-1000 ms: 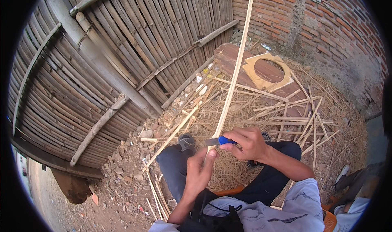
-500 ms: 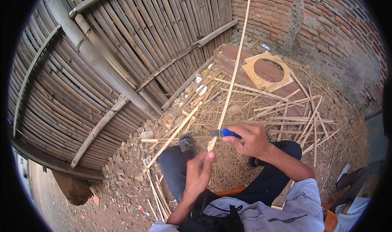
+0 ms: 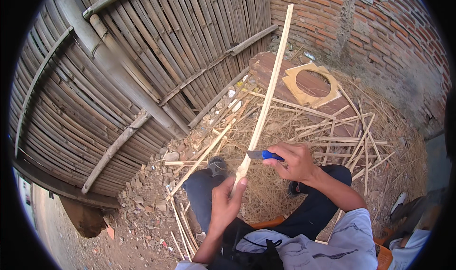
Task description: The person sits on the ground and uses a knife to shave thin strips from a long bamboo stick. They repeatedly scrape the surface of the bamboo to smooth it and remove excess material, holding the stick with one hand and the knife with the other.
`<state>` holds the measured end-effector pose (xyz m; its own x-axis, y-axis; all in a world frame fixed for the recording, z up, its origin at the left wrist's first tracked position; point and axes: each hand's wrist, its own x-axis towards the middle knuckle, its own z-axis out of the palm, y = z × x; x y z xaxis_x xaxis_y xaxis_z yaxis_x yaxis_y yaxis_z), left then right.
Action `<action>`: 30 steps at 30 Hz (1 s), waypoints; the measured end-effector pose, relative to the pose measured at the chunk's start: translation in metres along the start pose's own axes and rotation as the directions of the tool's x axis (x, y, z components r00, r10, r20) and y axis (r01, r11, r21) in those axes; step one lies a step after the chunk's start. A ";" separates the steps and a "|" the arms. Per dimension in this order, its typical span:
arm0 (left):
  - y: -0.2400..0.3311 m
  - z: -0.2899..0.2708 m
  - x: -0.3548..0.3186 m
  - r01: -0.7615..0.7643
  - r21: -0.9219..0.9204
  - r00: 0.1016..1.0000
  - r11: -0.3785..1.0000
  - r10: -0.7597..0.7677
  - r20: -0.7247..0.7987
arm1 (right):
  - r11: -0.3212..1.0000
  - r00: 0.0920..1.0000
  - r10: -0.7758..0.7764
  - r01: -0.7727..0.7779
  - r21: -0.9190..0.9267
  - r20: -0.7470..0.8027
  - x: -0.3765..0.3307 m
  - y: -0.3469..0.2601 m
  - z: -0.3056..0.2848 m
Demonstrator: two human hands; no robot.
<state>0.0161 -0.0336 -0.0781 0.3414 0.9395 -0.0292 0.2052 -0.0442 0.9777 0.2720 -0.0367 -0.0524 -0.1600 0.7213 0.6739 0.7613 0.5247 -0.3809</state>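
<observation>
**A:** What's going on at the centre of the head view?

**B:** The left hand, low and just left of middle, has its fingers wrapped tight around the bottom end of a long pale bamboo strip. The strip rises from that grip toward the upper middle of the frame, ending in front of the red brick wall.

**A:** And the other hand?

**B:** The right hand, just right of centre, is clenched around a blue-handled knife. The blade points left and touches the strip just above the left hand.

**A:** What lies around them?

**B:** Dark trousered legs below the hands, and a heap of straw-coloured shavings and loose bamboo slats to the right. In the upper right lies a flat tan board with a round hole cut in it, resting on a brown plank. A woven bamboo fence fills the left half, with rubble at its foot.
</observation>
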 end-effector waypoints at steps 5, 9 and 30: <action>0.016 0.010 0.002 -0.108 0.107 0.992 0.988 0.114 -0.047 | 0.999 0.998 -0.053 0.052 0.012 0.031 -0.002 -0.010 0.010; 0.020 0.013 0.004 -0.121 0.152 0.989 0.981 0.132 -0.070 | 0.997 0.997 -0.075 0.075 -0.005 0.009 -0.003 -0.010 0.012; 0.013 -0.009 -0.029 0.026 0.190 1.000 0.981 -0.027 0.005 | 0.941 0.910 0.214 -0.290 -0.175 -0.354 0.035 0.059 -0.049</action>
<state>0.0009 -0.0584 -0.0626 0.3398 0.9388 -0.0569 0.3848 -0.0835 0.9192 0.3424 -0.0024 -0.0203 0.2404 0.6087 0.7561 0.8728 0.2053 -0.4427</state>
